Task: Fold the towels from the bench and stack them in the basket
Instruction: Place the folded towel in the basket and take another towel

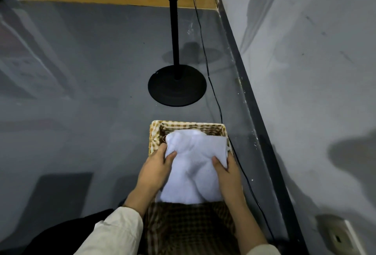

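Folded white terry towel (195, 165), held over the rectangular woven basket with a tan-and-white checked lining (189, 126). Its long axis runs away from the person, in line with the basket's length, and the far end sits just inside the far rim. The left hand (156, 166) pinches the towel's left edge, thumb on top and fingers curled beneath. The right hand (226, 171) does the same at the right edge. A brown checked cloth (187, 224) covers the near end. The basket stands on a grey floor (81, 81) with open space to its left. A thin black cable (213, 94) runs close along its right side, near the dark skirting (254, 112). The black pole stand's round base (177, 90) lies beyond the far rim, apart from it
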The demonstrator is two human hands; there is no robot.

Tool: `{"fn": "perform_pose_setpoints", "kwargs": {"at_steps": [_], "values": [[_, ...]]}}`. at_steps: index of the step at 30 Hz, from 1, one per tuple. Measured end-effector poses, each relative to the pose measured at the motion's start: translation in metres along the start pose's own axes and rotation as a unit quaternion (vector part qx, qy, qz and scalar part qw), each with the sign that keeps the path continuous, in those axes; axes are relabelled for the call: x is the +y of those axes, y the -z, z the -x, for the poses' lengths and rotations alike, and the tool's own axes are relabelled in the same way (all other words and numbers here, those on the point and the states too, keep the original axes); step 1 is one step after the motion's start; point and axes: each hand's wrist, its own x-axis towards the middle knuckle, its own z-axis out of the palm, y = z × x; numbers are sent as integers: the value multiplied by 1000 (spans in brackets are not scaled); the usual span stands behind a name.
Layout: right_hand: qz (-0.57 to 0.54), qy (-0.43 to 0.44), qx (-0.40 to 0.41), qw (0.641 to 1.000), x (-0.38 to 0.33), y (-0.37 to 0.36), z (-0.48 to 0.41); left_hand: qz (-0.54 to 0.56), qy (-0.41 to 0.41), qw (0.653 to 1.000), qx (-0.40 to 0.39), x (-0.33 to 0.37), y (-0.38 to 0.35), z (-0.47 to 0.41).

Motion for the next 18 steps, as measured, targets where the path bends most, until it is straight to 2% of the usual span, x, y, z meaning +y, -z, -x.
{"fn": "perform_pose_setpoints", "kwargs": {"at_steps": [5,8,12,18], "values": [[19,-28,37,999,5,-4,-19,-17,-7,1000,2,-2,-9,-14],[22,-13,17,1000,6,-4,-26,-18,-2,1000,0,-4,-14,-22],[115,-8,-7,993,10,-4,-32,-13,9,1000,-2,-8,-16,-24],[194,47,-30,979,7,0,-29,-110,-29,993,29,-2,-14,-20]]}}
